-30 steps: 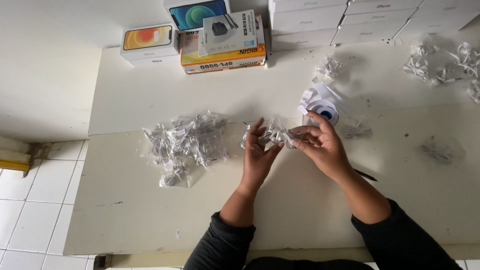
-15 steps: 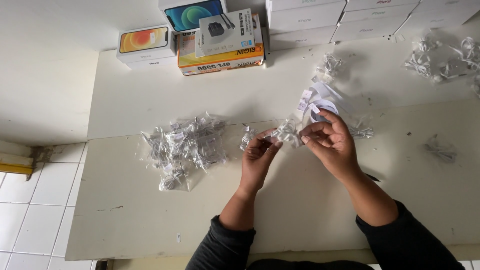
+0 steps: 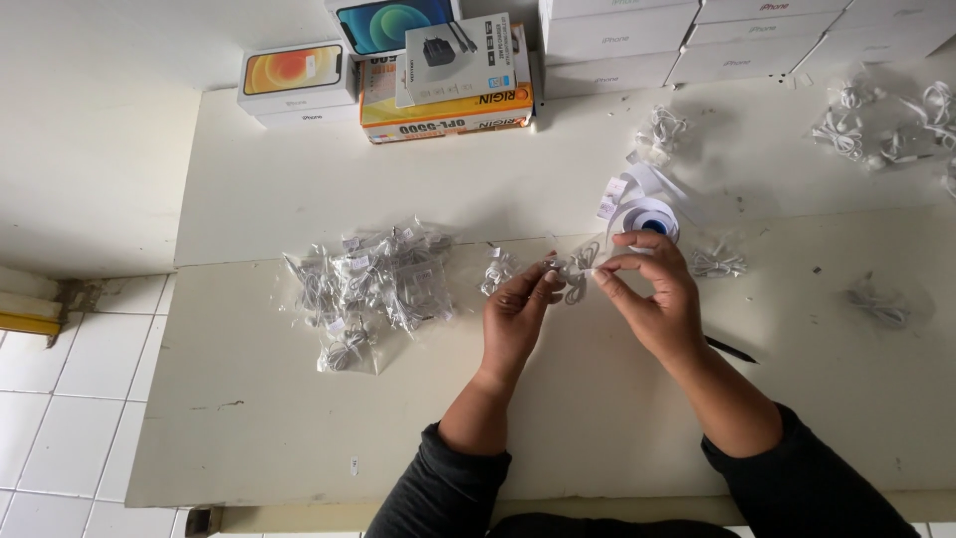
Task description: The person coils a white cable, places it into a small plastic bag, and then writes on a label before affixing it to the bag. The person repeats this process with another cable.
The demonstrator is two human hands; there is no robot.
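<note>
Left hand: I see my left hand [image 3: 518,317] raised over the middle of the surface [image 3: 299,438], thumb and fingers pinched together on one end of a small clear packet.
Right hand: my right hand [image 3: 652,304] sits just beside it, thumb and forefinger closed on the other end of the same packet, the remaining fingers curled.
Small clear packet: the small clear packet [image 3: 576,271] holds a coiled white cable; it hangs between my two hands, lifted off the surface near its middle.
Single packet: one more bagged cable [image 3: 495,269] lies just beyond my left fingertips, apart from the hand.
Heap of packets: a heap of bagged white cables [image 3: 368,284] lies toward the left edge, well apart from my hands.
Tape roll: a white roll with a blue core [image 3: 645,211] rests just beyond my right hand, its loose tail running toward the far edge.
Loose cables: a bare coil [image 3: 719,263] lies beside my right hand; more coils [image 3: 876,125] are scattered at the far right corner.
Pen: a dark pen [image 3: 732,350] shows partly from under my right forearm.
Boxes: white phone boxes [image 3: 296,80] and an orange-edged carton [image 3: 448,110] stand along the far edge.
Floor: white tiles [image 3: 60,379] show past the left edge.
</note>
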